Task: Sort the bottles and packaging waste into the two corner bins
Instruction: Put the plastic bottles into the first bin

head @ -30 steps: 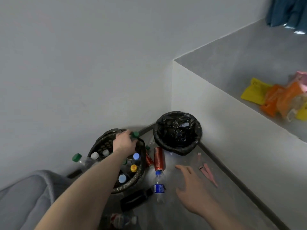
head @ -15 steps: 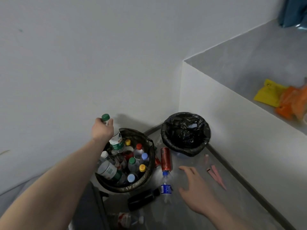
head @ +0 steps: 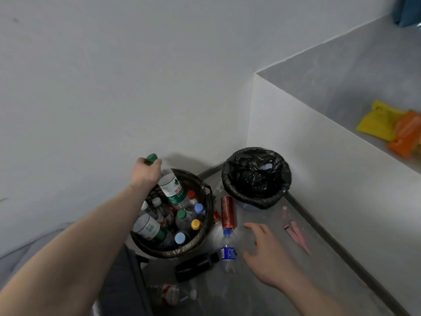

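The bottle bin (head: 206, 215) stands at 9 o'clock of the black-lined bin (head: 256, 197), both tucked in the corner, the first crowded with capped bottles. On the ledge (head: 355, 83) at 2 o'clock lie yellow and orange wrappers (head: 391, 127), soft and light by the look of them, best pinched at an edge.

The left hand (head: 145, 173) grips a green-capped bottle (head: 172, 190) at the neck, its base pointing down into the bottle bin; it looks clear, thin-walled and empty, so probably light and easily dented, and the stiff neck is the sound place to hold.

The right hand (head: 265, 254) hovers with fingers spread, holding nothing, just at 3 o'clock of a blue-capped bottle (head: 227, 250) lying on the floor. A black bottle (head: 196, 266) lies at its 8 o'clock, a red can (head: 227, 212) at its 12. The can is likely slippery and rolls; take it round the middle. Pink strips (head: 296, 236) lie near the wall.
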Demonstrator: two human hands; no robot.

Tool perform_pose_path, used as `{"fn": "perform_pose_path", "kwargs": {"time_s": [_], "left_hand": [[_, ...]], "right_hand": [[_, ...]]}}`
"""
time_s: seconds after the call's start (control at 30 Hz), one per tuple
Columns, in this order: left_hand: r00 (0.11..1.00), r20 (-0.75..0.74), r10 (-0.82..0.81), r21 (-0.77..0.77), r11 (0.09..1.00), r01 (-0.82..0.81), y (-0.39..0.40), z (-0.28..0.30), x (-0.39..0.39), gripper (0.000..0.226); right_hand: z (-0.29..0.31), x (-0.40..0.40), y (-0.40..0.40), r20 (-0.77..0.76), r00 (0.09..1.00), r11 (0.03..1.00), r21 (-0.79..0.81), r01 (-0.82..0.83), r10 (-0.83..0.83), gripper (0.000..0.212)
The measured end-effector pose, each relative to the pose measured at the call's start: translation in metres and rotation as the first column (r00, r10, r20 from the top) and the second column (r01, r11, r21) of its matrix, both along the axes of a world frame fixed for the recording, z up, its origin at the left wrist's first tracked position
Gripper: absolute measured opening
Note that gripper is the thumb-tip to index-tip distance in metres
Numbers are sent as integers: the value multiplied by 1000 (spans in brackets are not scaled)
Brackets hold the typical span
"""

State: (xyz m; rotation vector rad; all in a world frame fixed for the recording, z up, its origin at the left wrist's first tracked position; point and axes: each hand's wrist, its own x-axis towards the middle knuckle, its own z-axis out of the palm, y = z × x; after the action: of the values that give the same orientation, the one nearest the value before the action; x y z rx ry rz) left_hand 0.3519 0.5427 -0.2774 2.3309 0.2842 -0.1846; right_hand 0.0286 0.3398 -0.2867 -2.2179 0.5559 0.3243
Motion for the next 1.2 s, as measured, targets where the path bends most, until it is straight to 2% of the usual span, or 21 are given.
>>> {"fn": "perform_pose_path", "kwargs": {"time_s": [0.23,0.37,0.47,0.57,0.7,0.83,1.03,1.2], "left_hand": [[951,117,-287,-83,951,297,-38,4,-34,32],[896,227,-380,-46,915,400,-52,7,-53,31],[854,246,-459,35,885,465,-56,2,-63,35],[831,268,-487,72,871,487,-57,-2,-69,36],[849,282,-447,16,887,461,-62,-1,-67,38],[877,215,-430,9,899,438,-64,-2,-62,35],[868,291,-403,-3,907,422,-54,0,-62,29],[923,198,-330,7,942,335,-30,-14,-65,25]], "right_hand": [[1,-2,-3,-8,1000,1000,15,14,-14,60],[2,-3,-3,-11,1000,1000,6,5,-5,60],[3,-3,-4,-13,1000,1000,6,9,-9,60],[4,-4,-5,-17,1000,1000,14,16,-16,60],[4,-5,-6,-20,1000,1000,15,15,-14,60],[3,-7,-7,-25,999,999,31,27,-26,60],[2,-6,-8,-34,999,998,49,32,-31,60],[3,-6,-8,-32,999,998,64,27,-25,58]]}}
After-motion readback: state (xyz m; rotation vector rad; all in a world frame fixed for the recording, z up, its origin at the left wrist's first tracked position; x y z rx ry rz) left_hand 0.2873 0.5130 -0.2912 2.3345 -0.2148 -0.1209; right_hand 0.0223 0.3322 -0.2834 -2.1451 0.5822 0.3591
